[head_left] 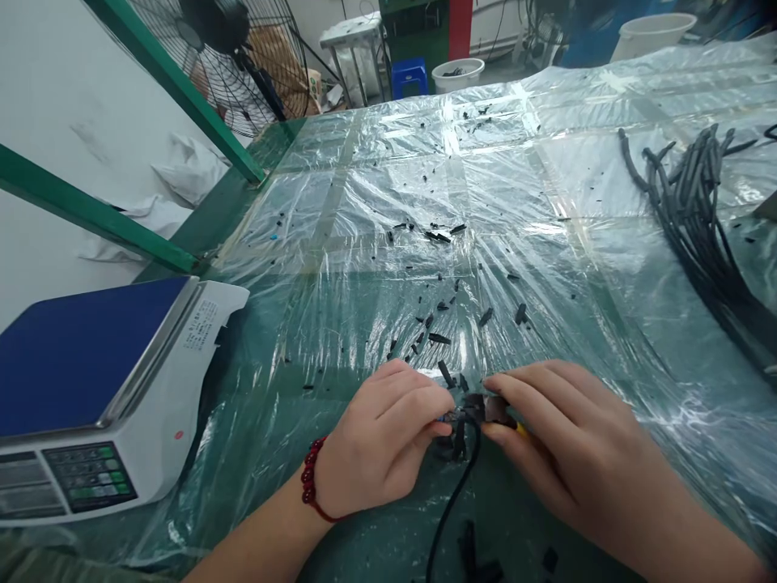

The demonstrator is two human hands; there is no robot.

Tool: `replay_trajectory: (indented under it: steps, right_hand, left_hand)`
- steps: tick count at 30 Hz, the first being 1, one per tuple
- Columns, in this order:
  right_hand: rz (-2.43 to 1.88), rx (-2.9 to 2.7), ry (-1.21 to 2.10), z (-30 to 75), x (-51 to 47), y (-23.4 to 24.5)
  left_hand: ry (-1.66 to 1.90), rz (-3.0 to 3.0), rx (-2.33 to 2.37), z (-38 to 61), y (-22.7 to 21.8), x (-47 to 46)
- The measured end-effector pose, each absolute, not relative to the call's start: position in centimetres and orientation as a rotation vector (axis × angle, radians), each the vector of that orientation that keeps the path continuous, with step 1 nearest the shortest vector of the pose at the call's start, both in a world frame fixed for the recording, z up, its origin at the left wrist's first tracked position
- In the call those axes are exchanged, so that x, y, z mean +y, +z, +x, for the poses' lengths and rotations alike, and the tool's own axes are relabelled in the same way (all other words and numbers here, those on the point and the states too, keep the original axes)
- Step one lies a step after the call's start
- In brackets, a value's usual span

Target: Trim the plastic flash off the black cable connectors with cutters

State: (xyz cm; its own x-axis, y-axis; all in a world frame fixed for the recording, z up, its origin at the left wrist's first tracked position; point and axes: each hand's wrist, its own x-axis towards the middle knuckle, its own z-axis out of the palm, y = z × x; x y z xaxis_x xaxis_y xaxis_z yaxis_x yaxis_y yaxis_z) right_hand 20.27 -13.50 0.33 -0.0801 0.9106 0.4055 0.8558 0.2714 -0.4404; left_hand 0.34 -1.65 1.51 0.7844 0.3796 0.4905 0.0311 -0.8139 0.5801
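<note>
My left hand, with a red beaded bracelet at the wrist, is closed in a pinch near the end of a black cable. That cable curves down toward the near edge of the view. In my right hand is what looks like a pair of pliers, with dark metal jaws and a bit of yellow handle showing. The jaws meet the cable end just right of my left fingertips. Fingers partly hide the cable end, so its exact shape is unclear. Black scraps lie around both hands.
Clear plastic sheeting covers the green table, with black scraps scattered over it. A weighing scale stands at left. A bundle of black cables lies at right. Beyond the table are a fan, a blue stool and white buckets.
</note>
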Motion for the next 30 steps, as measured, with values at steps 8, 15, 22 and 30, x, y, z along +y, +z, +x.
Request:
replay_trajectory:
  steps: [8,15,22,30]
  right_hand:
    - [-1.456,-1.999,-0.048,20.5,-13.8,1.1]
    - [-1.487,-1.980,-0.088,19.9,-13.6,1.1]
    - [-1.545,-1.992,-0.138,19.4,-13.9,0.4]
    - [-1.540,-2.038,-0.111,19.2,-13.6,0.1]
  left_hand:
    - [0.525,1.880,0.179,0.5,0.9,-0.7]
    - [0.600,1.777,0.217,0.9,-0.9,-1.5]
    - [0.713,2.006,0.474,1.4,-0.2,-2.3]
    - [0.636,1.920,0.629,0.9,0.0,-2.5]
